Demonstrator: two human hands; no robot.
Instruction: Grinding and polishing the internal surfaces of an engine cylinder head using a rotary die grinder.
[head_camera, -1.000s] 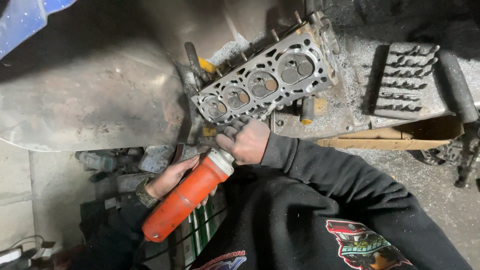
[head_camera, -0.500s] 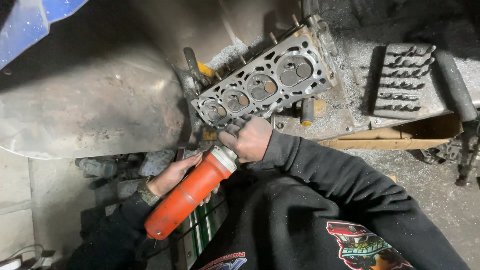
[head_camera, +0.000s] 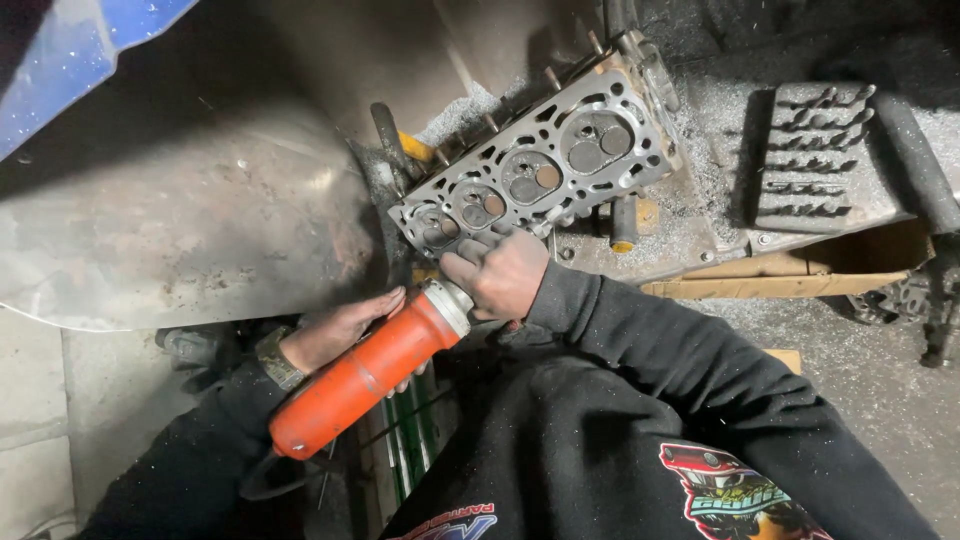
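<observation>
There is 1 cylinder head with 4 combustion chambers in a row, each showing 2 round valves, so 8 valves are visible, and 1 orange power tool with a silver collar is in the 2 bare hands, the left hand and the right hand. On the bench I count also 1 ribbed grey metal block, 1 dark metal bar at the right edge, and 1 flat piece of cardboard. At the left there is 1 large curved metal sheet, and 1 blue panel is in the top corner.
</observation>
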